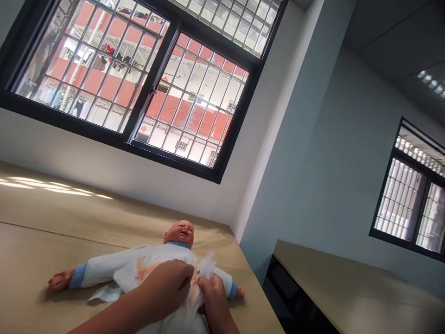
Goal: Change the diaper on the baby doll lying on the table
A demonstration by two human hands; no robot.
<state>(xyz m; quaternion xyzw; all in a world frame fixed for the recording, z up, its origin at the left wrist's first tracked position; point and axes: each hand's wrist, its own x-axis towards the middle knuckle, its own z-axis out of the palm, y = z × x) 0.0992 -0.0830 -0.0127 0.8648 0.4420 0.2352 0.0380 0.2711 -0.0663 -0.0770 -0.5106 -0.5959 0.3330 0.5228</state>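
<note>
A baby doll (178, 234) lies on its back on a tan paper-covered table (41, 222), its arms spread. It wears a white garment (104, 271) with blue cuffs and a blue collar. My left hand (167, 283) lies across the doll's belly, its fingers curled toward a crumpled white diaper (205, 273). My right hand (212, 297) pinches that white material at the doll's side. Both hands hide most of the belly. A crumpled white wipe (104, 293) lies beside the doll, under its arm.
The table's right edge (262, 297) runs close to my right hand. Beyond it are a dark gap (295, 297) and a second tan table (333, 278). A white wall (104, 171) with a barred window (128, 79) stands behind the doll.
</note>
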